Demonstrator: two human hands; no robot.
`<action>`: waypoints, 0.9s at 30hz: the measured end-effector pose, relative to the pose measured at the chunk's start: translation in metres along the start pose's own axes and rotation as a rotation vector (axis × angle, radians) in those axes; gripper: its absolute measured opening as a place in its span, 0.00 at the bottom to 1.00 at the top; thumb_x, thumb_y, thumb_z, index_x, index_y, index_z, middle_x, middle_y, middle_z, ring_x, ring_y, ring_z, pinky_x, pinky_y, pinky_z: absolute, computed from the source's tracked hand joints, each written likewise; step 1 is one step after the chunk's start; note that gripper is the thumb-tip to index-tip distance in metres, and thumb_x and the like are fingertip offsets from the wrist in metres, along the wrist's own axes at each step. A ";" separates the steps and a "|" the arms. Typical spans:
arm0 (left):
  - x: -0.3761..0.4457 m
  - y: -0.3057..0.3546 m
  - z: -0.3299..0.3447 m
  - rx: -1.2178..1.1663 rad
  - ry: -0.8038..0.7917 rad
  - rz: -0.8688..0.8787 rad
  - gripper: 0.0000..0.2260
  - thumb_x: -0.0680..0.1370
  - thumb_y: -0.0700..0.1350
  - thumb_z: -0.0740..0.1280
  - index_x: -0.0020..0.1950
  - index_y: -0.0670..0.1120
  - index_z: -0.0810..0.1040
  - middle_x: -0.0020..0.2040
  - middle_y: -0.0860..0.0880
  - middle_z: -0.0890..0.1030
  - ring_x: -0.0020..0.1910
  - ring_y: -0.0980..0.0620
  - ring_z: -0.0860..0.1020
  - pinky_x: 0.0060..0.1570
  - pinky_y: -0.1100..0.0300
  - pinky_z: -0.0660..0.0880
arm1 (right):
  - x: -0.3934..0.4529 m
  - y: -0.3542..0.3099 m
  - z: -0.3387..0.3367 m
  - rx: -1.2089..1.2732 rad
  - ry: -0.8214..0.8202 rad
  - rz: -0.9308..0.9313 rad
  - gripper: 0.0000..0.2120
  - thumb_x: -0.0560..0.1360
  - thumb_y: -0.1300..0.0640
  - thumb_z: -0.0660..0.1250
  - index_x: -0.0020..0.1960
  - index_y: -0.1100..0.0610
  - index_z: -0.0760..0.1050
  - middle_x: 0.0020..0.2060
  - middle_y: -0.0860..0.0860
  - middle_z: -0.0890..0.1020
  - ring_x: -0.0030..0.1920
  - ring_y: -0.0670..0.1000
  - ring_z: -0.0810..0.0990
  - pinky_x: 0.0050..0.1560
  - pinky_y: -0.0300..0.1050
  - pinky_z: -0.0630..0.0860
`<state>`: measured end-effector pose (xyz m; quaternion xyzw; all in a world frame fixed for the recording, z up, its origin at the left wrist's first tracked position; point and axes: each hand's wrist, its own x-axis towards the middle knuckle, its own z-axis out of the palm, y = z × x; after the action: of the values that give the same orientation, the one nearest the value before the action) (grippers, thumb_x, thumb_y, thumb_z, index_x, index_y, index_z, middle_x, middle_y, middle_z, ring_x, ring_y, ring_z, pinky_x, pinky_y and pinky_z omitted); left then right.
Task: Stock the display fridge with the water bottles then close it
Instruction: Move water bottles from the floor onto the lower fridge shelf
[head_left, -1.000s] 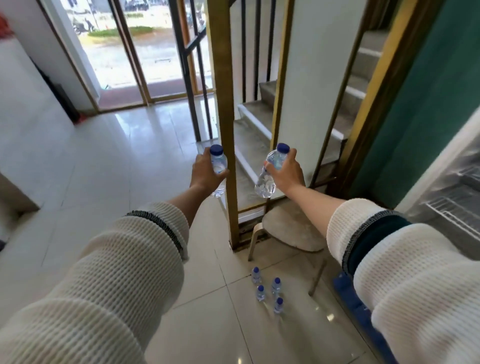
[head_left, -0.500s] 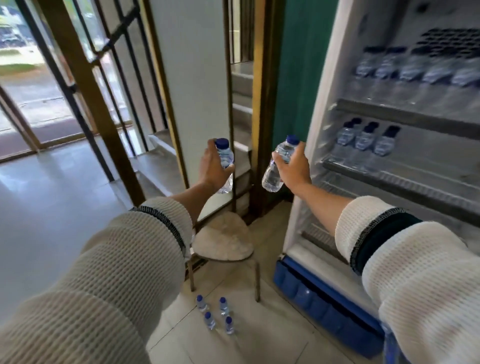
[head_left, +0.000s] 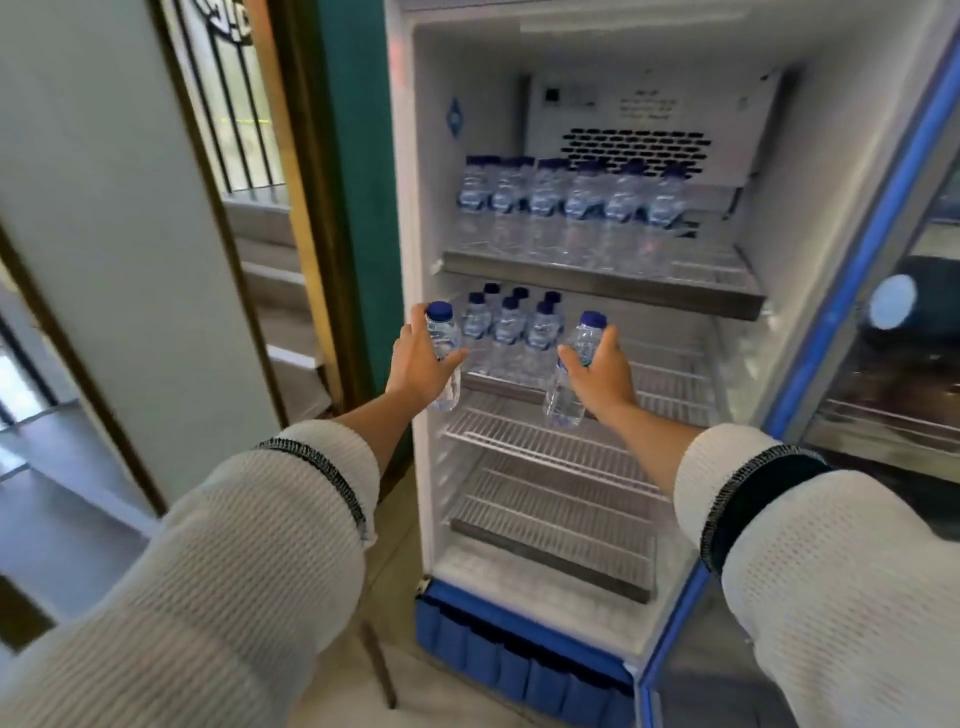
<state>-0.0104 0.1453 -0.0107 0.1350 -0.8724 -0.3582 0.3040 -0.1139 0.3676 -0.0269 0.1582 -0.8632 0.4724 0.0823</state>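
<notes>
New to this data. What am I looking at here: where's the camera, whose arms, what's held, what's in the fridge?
There is no robot. A person wears one wide-angle camera on the head, which looks forward and down, so the two arms in white knit sleeves are the wearer's own.

The left hand grips one small water bottle with a blue cap. The right hand grips another bottle, tilted a little. Both are held up in front of the second shelf.

Ahead stands the display fridge, with its glass door swung open to the right. The top shelf carries a row of bottles. The second shelf holds a small group of bottles at its left side, and its right part shows bare wire. The lower wire racks show no bottles.
</notes>
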 end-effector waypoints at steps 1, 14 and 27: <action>0.004 0.004 0.011 -0.009 -0.014 0.005 0.30 0.75 0.49 0.72 0.71 0.48 0.59 0.62 0.43 0.73 0.59 0.42 0.74 0.57 0.50 0.71 | 0.004 0.006 -0.006 -0.006 0.008 0.013 0.33 0.74 0.38 0.64 0.69 0.58 0.59 0.61 0.61 0.75 0.56 0.62 0.78 0.53 0.55 0.77; 0.064 0.026 0.109 0.013 -0.276 0.146 0.36 0.73 0.53 0.73 0.74 0.46 0.57 0.56 0.38 0.79 0.44 0.45 0.77 0.44 0.52 0.73 | 0.059 0.049 -0.014 0.122 0.209 0.165 0.20 0.76 0.49 0.68 0.60 0.59 0.66 0.46 0.53 0.76 0.46 0.55 0.79 0.43 0.46 0.73; 0.117 -0.034 0.111 0.001 -0.377 0.325 0.35 0.70 0.56 0.75 0.71 0.48 0.63 0.48 0.48 0.80 0.42 0.49 0.78 0.48 0.52 0.78 | 0.128 0.044 0.043 0.115 0.330 0.179 0.24 0.74 0.58 0.71 0.65 0.60 0.65 0.49 0.51 0.75 0.48 0.50 0.76 0.48 0.41 0.71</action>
<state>-0.1709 0.1283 -0.0458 -0.0765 -0.9240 -0.3232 0.1894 -0.2491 0.3286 -0.0474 0.0058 -0.8203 0.5458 0.1711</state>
